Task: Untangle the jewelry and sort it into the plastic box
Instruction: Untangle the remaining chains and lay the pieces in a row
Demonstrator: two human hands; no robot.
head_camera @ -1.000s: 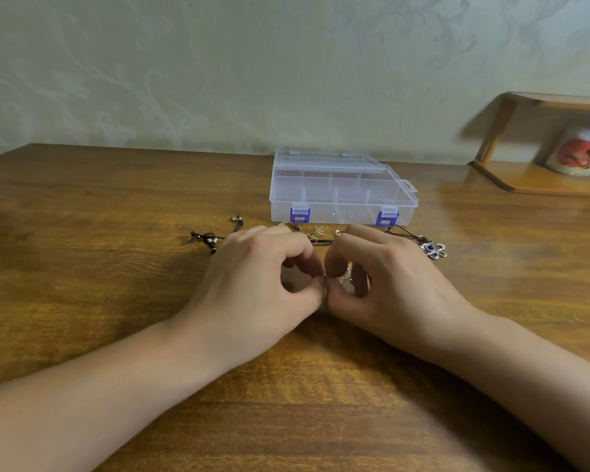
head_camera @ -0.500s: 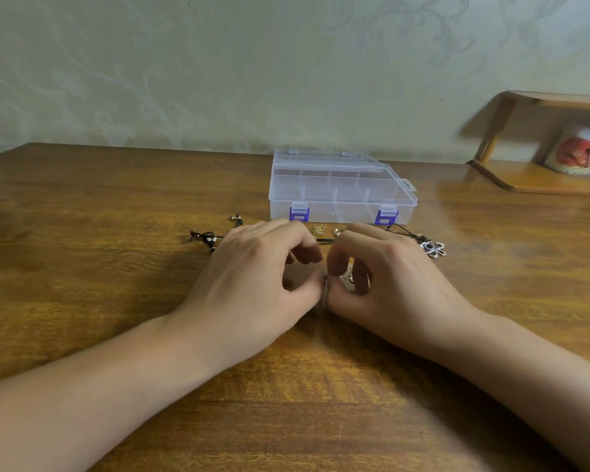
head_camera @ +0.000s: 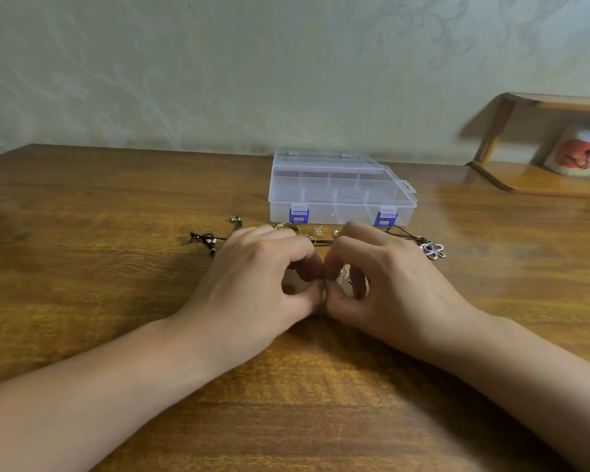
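My left hand (head_camera: 256, 284) and my right hand (head_camera: 389, 284) meet thumb to thumb over the wooden table (head_camera: 82, 267), fingers curled, pinching a thin silver chain (head_camera: 344, 274) between them. Behind the hands lies tangled jewelry: a gold piece (head_camera: 286, 226), a fine gold chain (head_camera: 317, 230), a black cord with beads (head_camera: 205, 239) to the left and a silver flower pendant (head_camera: 432, 250) on a black cord to the right. The clear plastic box (head_camera: 341, 189) with purple latches stands closed just beyond, its compartments showing nothing inside.
A wooden shelf (head_camera: 532, 178) stands at the back right with a white printed mug (head_camera: 581, 153) on it. A pale patterned wall runs along the table's far edge.
The fingers of both hands have shifted slightly on the chain. The hands stay in the same spot and the other jewelry has not moved.
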